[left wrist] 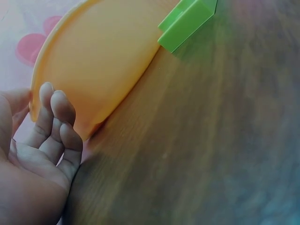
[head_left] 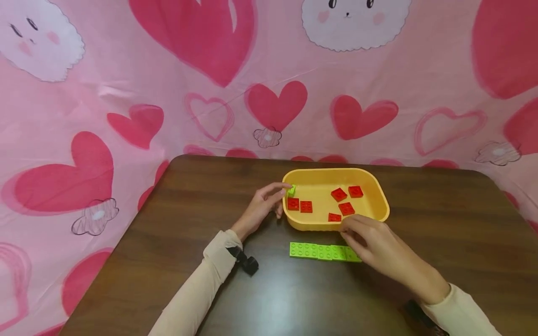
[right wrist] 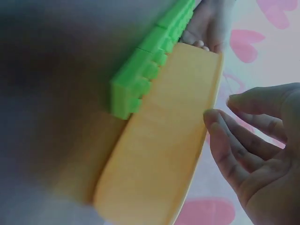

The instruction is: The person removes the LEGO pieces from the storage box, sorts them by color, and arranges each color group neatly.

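A yellow tray with several red bricks inside stands on the table. At its left rim my left hand pinches a small green brick between thumb and index finger, close inside the wall. In the left wrist view the other fingers of the left hand bend loosely outside the tray. My right hand is at the near rim, fingertips right at the edge. Thumb and fingers of the right hand stand apart, with nothing between them. A row of green bricks lies before the tray, its right end beneath the right hand.
The dark wooden table extends on both sides of the tray. A pink cloth with hearts hangs behind the table and along its left side. A black strap with a small device is on the left wrist.
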Demonstrator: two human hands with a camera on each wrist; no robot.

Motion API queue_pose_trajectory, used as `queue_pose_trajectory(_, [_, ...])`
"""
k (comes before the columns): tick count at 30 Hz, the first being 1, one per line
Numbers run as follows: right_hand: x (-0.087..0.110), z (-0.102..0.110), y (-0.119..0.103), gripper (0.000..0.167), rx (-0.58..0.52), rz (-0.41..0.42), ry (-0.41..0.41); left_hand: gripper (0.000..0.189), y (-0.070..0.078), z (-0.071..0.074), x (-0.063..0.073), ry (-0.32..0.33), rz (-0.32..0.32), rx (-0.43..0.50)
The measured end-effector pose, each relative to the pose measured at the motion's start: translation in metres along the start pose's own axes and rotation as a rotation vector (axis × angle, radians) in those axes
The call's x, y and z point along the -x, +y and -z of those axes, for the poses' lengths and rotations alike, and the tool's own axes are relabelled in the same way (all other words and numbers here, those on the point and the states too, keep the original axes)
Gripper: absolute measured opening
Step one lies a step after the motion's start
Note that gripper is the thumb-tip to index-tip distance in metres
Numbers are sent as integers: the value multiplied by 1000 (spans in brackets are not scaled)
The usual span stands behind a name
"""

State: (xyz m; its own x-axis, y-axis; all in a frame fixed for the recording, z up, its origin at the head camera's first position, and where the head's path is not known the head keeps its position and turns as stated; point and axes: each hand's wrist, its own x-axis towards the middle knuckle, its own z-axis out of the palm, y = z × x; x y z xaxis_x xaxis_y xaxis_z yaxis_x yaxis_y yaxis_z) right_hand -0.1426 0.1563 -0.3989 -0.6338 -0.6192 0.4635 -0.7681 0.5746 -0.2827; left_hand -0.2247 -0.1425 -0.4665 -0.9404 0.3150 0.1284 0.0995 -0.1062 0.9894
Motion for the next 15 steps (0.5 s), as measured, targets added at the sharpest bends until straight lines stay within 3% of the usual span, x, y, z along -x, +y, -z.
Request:
queue_pose_trajectory(3, [-20,-1,5,25,-4,4,-18,31,0,-3,-1,-4,7,-2])
queue_pose_trajectory(6, [-45,-4,12,25,-15,-40,-89,29,0,-5,-2,2,8,-16])
queue_pose_trajectory(10, [-79,-16,25,42,-22,-94,-252,29,1,-5,-2,9,11,-29])
queue_pose_trajectory(15, [-112,-38,40,54,-33,-62,-414,31,-1,-2,1,22,12,-11])
